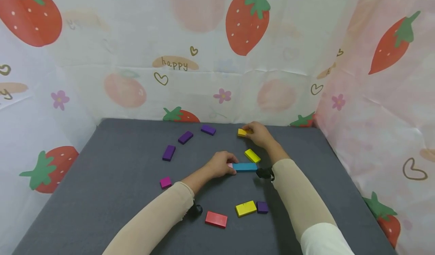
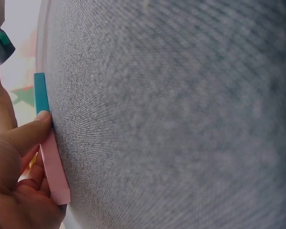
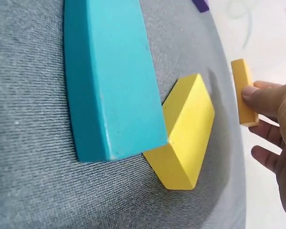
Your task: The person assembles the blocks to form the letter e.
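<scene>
My left hand (image 1: 219, 163) pinches a pink block (image 2: 56, 174) at the middle of the grey table, thumb on its near side. End to end with it lies a blue block (image 1: 245, 167), and the thumb tip rests near where the two meet. At the far side, my right hand (image 1: 261, 135) holds an orange-yellow block (image 3: 243, 93) between thumb and fingers. A yellow block (image 1: 252, 155) lies slanted on the table between that hand and the blue block. In the right wrist view, the blue block's end stands close to this yellow block.
Several purple blocks (image 1: 185, 137) curve along the far left. A magenta block (image 1: 165, 182) lies left of my left forearm. Nearer me are a red block (image 1: 216, 219), another yellow block (image 1: 246, 208) and a small purple block (image 1: 262, 207). A strawberry-print curtain (image 1: 210, 88) surrounds the table.
</scene>
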Demonstrator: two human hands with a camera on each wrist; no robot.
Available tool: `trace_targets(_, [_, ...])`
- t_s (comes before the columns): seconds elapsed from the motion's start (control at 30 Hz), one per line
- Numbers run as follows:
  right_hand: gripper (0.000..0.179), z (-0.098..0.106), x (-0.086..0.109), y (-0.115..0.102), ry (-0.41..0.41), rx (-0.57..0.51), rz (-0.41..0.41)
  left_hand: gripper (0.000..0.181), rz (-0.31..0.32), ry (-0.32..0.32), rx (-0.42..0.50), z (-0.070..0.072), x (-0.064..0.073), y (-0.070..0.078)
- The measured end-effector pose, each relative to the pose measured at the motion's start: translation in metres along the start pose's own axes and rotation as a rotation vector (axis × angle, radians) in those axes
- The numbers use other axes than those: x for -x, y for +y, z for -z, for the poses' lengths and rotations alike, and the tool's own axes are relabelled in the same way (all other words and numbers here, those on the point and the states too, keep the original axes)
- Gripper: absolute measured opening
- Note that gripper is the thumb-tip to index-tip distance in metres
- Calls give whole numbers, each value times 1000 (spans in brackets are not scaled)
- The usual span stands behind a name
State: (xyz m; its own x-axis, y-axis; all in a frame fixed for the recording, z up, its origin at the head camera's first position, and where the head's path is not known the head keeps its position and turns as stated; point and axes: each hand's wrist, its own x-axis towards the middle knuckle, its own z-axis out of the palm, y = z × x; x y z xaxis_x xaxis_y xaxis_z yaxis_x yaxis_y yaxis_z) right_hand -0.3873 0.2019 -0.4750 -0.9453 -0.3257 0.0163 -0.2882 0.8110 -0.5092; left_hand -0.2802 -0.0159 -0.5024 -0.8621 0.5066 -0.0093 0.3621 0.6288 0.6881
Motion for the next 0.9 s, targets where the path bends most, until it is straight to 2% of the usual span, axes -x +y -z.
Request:
trace_targets(0.57, [31,10,18,-29,-80,-117,43,31,-19,5,-11,1,2,3])
trace_targets(0.9, [31,3,23,-29,-138,-130,65,30,-14,-6,9,2,2,4])
